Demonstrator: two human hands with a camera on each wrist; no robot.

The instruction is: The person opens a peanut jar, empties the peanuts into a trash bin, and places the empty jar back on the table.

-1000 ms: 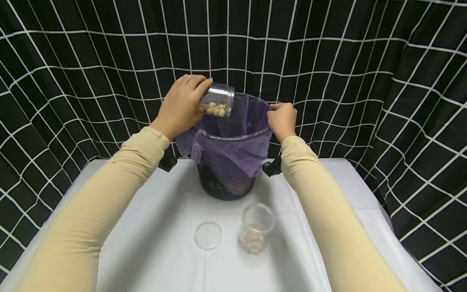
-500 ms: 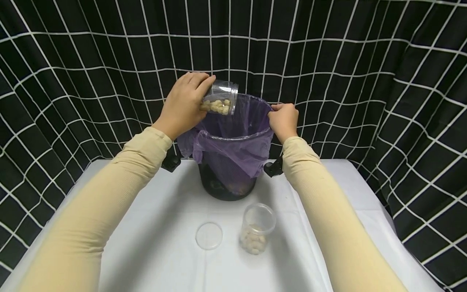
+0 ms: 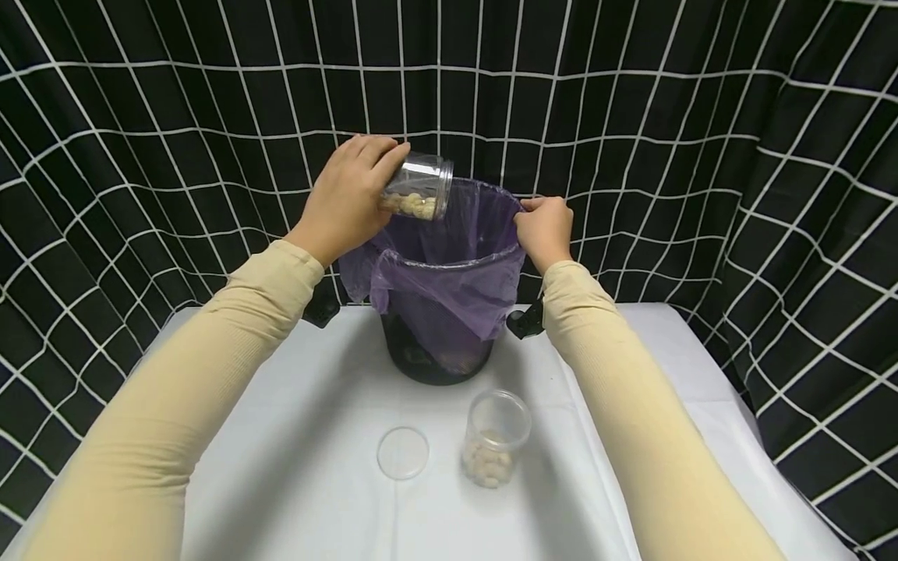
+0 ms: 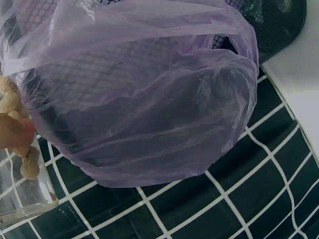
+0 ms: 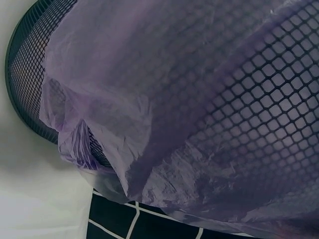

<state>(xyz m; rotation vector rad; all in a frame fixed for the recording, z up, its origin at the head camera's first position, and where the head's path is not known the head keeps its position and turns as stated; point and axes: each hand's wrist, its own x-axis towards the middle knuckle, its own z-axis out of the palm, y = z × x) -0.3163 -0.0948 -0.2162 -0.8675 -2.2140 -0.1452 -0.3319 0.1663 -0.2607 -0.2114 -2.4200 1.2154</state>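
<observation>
jar [image 3: 419,185]: clear plastic, round, pale lumps inside, tipped with its mouth pointing right over the bin's far-left rim | left hand [image 3: 349,199]: grip wrapped round jar | right hand [image 3: 543,231]: pinches purple bag [image 3: 449,273] at right rim | bin [image 3: 435,362]: black mesh, far on white tabletop [image 3: 295,483] | near: second jar [image 3: 494,438], lid [image 3: 403,453]

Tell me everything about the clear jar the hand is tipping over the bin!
The clear plastic jar is round, see-through and lidless. The left hand grips its base, tilting it nearly sideways with its mouth over the purple bag lining the black mesh bin. Pale, lumpy pieces are piled along its lower side.
</observation>
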